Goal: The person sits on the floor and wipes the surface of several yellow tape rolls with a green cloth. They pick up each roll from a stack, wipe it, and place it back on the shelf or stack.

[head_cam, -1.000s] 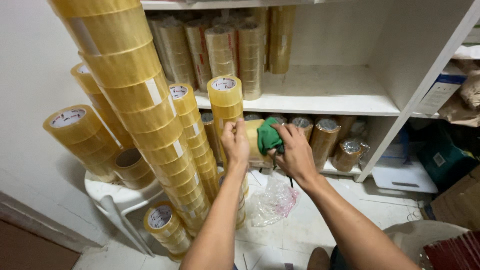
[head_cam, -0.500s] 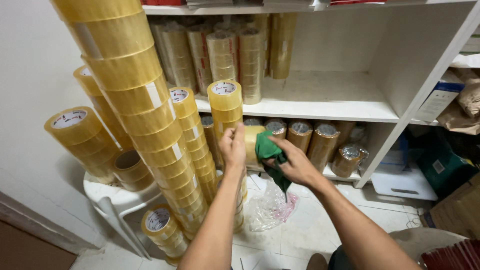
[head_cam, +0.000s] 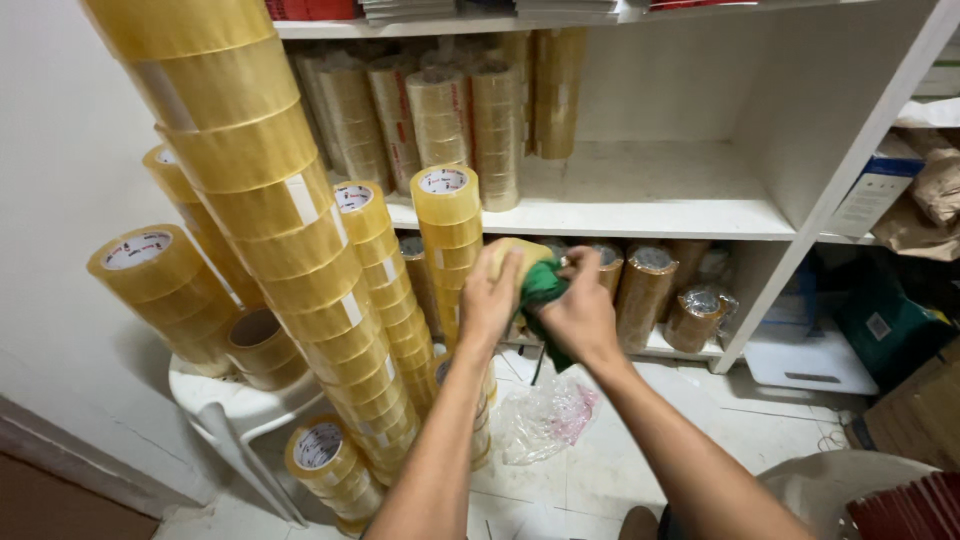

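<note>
Hands meet in front of the lower shelf of a white shelving unit (head_cam: 640, 215). The left hand (head_cam: 490, 295) is curled around a roll of yellowish packing tape (head_cam: 512, 255), fingers wrapped over its top edge, holding it up at mid-height just right of a tall tape column (head_cam: 448, 240). The right hand (head_cam: 575, 310) is closed on a green cloth (head_cam: 543, 290), thumb and fingers bunching it and pressing it against the right side of the held roll; a loose end of the cloth hangs below the palm. Both hands touch at the roll. To the left, a leaning stack of tape rolls (head_cam: 270, 220) rises from near the floor to the upper edge of the view, with shorter stacks (head_cam: 150, 275) standing on a white plastic stool (head_cam: 235, 400). One single roll (head_cam: 322, 455) sits low beside the stool leg. Wrapped brown tape bundles (head_cam: 645, 285) stand on the lower shelf behind the hands, and more rolls (head_cam: 440, 115) fill the shelf above. Crumpled clear plastic wrap (head_cam: 548, 415) lies on the tiled floor under the forearms. Cardboard boxes (head_cam: 910, 400) sit far right.
</note>
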